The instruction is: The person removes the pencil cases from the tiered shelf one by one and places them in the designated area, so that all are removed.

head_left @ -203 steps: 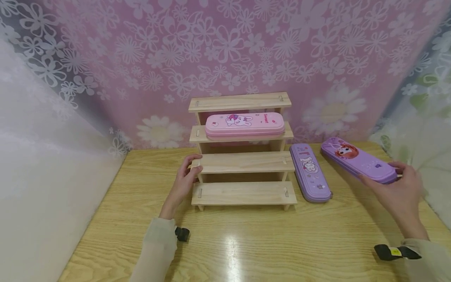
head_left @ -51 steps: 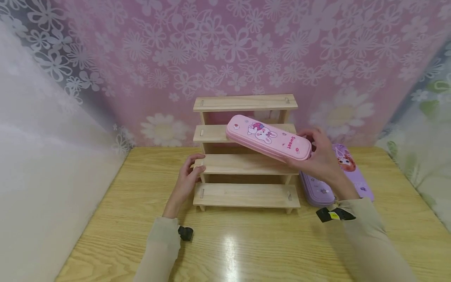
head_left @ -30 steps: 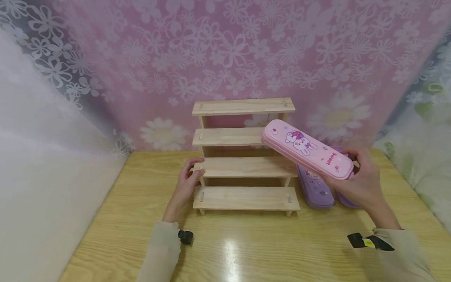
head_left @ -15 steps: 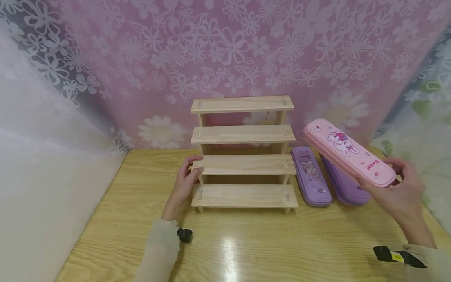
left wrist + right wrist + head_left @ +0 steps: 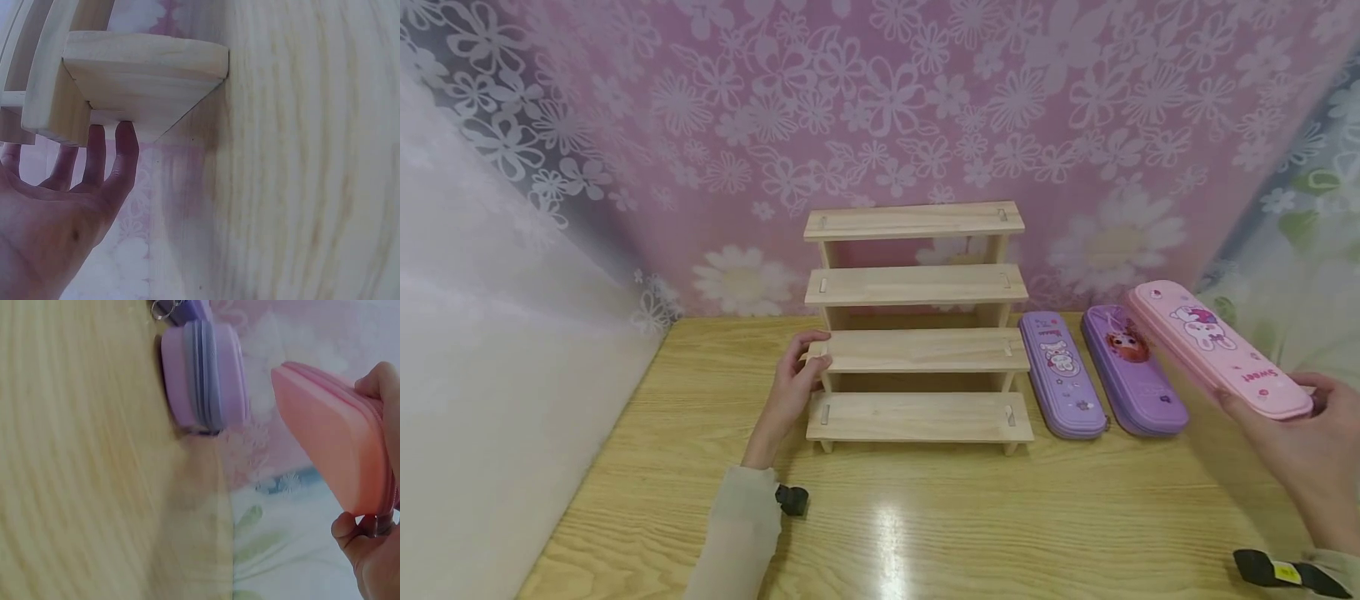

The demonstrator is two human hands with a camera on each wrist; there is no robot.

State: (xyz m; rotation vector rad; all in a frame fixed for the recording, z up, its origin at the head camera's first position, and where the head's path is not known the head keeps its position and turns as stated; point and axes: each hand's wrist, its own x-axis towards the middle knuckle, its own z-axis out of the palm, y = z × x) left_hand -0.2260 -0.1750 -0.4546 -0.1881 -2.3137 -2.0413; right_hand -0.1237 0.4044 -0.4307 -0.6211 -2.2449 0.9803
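My right hand (image 5: 1311,450) grips the near end of a pink pencil case (image 5: 1221,346) with a rabbit and "Sweet" on its lid. The case is tilted and held above the table at the far right; its pink underside shows in the right wrist view. My left hand (image 5: 793,379) holds the left end of the second-lowest board of a four-tier wooden display shelf (image 5: 917,350), fingers around the edge in the left wrist view. Two purple pencil cases lie side by side right of the shelf: a rabbit one (image 5: 1063,375) and one with a red-haired figure (image 5: 1135,371).
A wood-grain table (image 5: 880,525) carries everything. Behind it hangs a pink flowered backdrop (image 5: 895,100), with pale sheets at both sides. The rabbit purple case nearly touches the shelf's right side.
The red-haired purple case, earlier in my right hand, now lies on the table. My right hand has taken the pink case off the shelf's second tier and carried it right. The left hand stays put.
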